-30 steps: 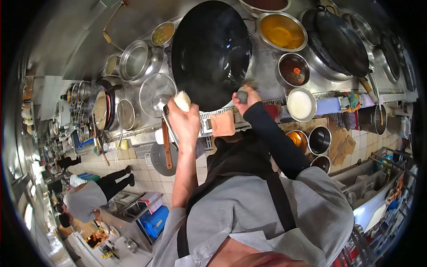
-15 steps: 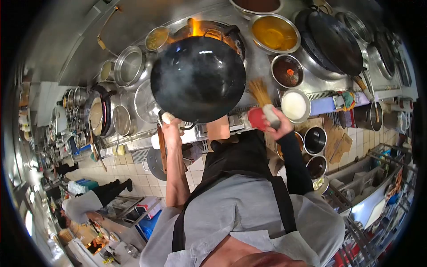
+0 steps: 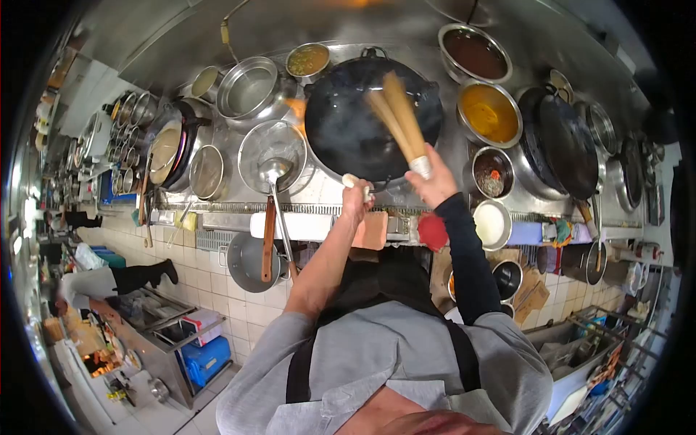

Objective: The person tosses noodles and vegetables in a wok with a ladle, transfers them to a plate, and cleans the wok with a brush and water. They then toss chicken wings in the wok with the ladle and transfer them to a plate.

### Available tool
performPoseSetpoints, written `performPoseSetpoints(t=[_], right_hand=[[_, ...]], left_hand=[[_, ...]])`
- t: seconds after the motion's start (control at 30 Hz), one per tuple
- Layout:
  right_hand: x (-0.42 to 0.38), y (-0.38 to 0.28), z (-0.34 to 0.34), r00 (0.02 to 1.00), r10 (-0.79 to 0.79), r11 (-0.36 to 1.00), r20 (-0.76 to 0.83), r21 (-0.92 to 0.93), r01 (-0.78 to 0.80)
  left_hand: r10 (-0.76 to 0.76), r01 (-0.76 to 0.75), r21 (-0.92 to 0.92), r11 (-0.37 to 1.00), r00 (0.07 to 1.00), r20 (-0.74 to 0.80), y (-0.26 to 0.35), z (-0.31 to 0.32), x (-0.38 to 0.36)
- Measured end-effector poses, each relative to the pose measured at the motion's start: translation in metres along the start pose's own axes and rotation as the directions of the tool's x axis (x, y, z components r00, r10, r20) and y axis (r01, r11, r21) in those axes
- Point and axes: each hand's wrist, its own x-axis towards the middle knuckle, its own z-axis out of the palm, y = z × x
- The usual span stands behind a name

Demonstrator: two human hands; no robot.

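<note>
A large black wok (image 3: pixel 341 123) sits on the stove in front of me, with light smoke over it. My left hand (image 3: pixel 354 199) is closed at the wok's near edge, gripping a white cloth (image 3: pixel 351 180) there. In my right hand (image 3: pixel 436 181) is the pale handle end of a bamboo brush (image 3: pixel 403 119), its bristles over the right part of the wok and blurred by motion. Left of the wok, a ladle (image 3: pixel 275 171) rests in a wire strainer (image 3: pixel 254 145). Below my right hand lies a red cloth (image 3: pixel 433 231) on the counter's front edge.
Bowls of orange liquid (image 3: pixel 489 112), dark liquid (image 3: pixel 475 52) and white contents (image 3: pixel 491 225) stand to the right, near a second black wok (image 3: pixel 569 148). Metal pots (image 3: pixel 250 87) stand at the left. Another person (image 3: pixel 87 286) is at the far lower left.
The wok has gone from raised and tilted to resting on the stove, hiding most of the flame. The brush has moved from the right side to over the wok. The red cloth is apart from my right hand.
</note>
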Motion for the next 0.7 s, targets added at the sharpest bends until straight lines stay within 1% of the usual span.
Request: performPoseSetpoints(t=[0.03, 0.07, 0.1, 0.13, 0.17, 0.2, 0.23, 0.27, 0.3, 0.33, 0.37, 0.4, 0.43, 0.5, 0.53, 0.57, 0.6, 0.63, 0.67, 0.7], right_hand=[[0.010, 0.010, 0.010, 0.987, -0.161, 0.937, -0.015, -0.316, 0.148], [0.016, -0.002, 0.012, 0.991, -0.067, 0.918, 0.114, -0.381, 0.106], [0.024, -0.010, 0.016, 0.972, 0.036, 0.890, 0.232, -0.450, 0.074], [0.042, 0.013, 0.017, 0.930, -0.005, 0.845, 0.368, -0.495, 0.201], [0.067, 0.035, 0.018, 0.866, -0.032, 0.792, 0.498, -0.517, 0.326], [0.094, -0.006, 0.003, 0.647, 0.549, 0.797, 0.530, -0.566, -0.213], [0.136, 0.016, 0.002, 0.857, 0.388, 0.751, 0.340, -0.655, -0.080], [0.178, 0.038, 0.001, 0.984, 0.157, 0.617, 0.083, -0.786, -0.032], [0.219, 0.059, 0.000, 0.986, -0.065, 0.489, -0.154, -0.866, -0.103], [0.244, 0.045, 0.000, 0.964, -0.141, 0.631, -0.227, -0.770, -0.089], [0.267, 0.025, 0.007, 0.931, -0.166, 0.790, -0.325, -0.609, -0.072], [0.288, 0.009, 0.017, 0.884, -0.224, 0.850, -0.410, -0.526, -0.029], [0.305, 0.001, 0.031, 0.837, -0.243, 0.883, -0.491, -0.469, -0.019], [0.315, -0.013, 0.053, 0.868, -0.173, 0.880, -0.466, -0.468, -0.076], [0.347, 0.001, 0.052, 0.955, -0.100, 0.787, -0.280, -0.609, -0.096], [0.368, 0.010, 0.051, 0.996, 0.010, 0.671, -0.092, -0.738, -0.075], [0.374, 0.016, 0.053, 0.991, -0.048, 0.720, -0.123, -0.692, -0.051], [0.357, 0.011, 0.054, 0.974, -0.102, 0.789, -0.200, -0.613, -0.043], [0.327, -0.004, 0.056, 0.947, -0.152, 0.849, -0.282, -0.528, -0.021], [0.303, -0.017, 0.062, 0.910, -0.195, 0.899, -0.365, -0.437, 0.018]], left_hand=[[-0.033, 0.033, -0.010, 0.999, 0.999, 0.014, 0.004, 0.002, -0.012], [-0.031, 0.031, 0.025, 0.999, 0.999, 0.026, 0.008, 0.002, -0.030], [-0.024, 0.023, 0.034, 0.999, 0.999, 0.021, 0.011, 0.000, -0.051], [-0.023, 0.018, 0.094, 0.995, 0.998, 0.056, 0.007, -0.010, -0.062], [-0.026, 0.012, 0.158, 0.987, 0.996, 0.089, 0.004, -0.021, -0.072], [0.019, -0.046, 0.279, 0.959, 0.995, 0.098, -0.003, -0.031, -0.078], [0.063, -0.101, 0.394, 0.914, 0.992, 0.109, -0.013, -0.039, -0.081], [0.106, -0.153, 0.499, 0.853, 0.987, 0.123, -0.022, -0.045, -0.080], [0.217, -0.314, 0.669, 0.674, 0.949, 0.227, -0.028, -0.052, -0.077], [0.293, -0.451, 0.782, 0.431, 0.889, 0.352, -0.030, -0.059, -0.070], [0.320, -0.547, 0.823, 0.151, 0.815, 0.483, -0.032, -0.060, -0.064], [0.267, -0.457, 0.887, 0.063, 0.864, 0.426, -0.029, -0.048, -0.069], [0.246, -0.383, 0.923, -0.019, 0.893, 0.376, -0.034, -0.041, -0.073], [0.214, -0.234, 0.953, -0.193, 0.938, 0.273, -0.043, -0.034, -0.077], [0.155, -0.250, 0.933, -0.259, 0.943, 0.295, -0.043, -0.035, -0.077], [0.175, -0.244, 0.943, -0.228, 0.942, 0.286, -0.037, -0.032, -0.085], [0.198, -0.239, 0.952, -0.193, 0.940, 0.277, -0.023, -0.023, -0.099], [0.213, -0.236, 0.959, -0.158, 0.940, 0.266, -0.015, -0.016, -0.111], [0.337, -0.346, 0.920, -0.185, 0.857, 0.390, -0.011, -0.012, -0.114], [0.455, -0.441, 0.868, -0.230, 0.739, 0.496, -0.006, -0.007, -0.112]])
